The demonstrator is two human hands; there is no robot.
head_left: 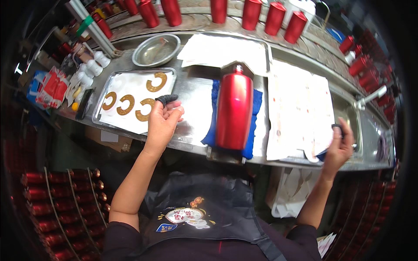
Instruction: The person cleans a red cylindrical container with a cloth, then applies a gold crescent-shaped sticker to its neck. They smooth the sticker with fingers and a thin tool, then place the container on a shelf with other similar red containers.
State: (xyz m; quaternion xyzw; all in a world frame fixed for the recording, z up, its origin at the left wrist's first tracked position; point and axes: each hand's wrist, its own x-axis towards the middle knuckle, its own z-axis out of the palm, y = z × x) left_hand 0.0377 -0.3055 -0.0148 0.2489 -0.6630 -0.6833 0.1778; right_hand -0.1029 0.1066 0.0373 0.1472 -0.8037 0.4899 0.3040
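Over blue cloth (257, 106), the red bottle (235, 113) lies lengthwise, neck pointing away

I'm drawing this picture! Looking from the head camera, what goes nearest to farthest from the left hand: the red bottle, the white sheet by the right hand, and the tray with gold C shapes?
1. Tray: nearest, at the left hand, mostly leftward.
2. Red bottle: rightward.
3. White sheet: farthest, past the bottle.

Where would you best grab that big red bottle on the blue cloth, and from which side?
The red bottle is probably best gripped mid-body from above, one palm along each long side. It appears to lie on the blue cloth, its neck pointing away from the camera, leaving both long sides exposed.
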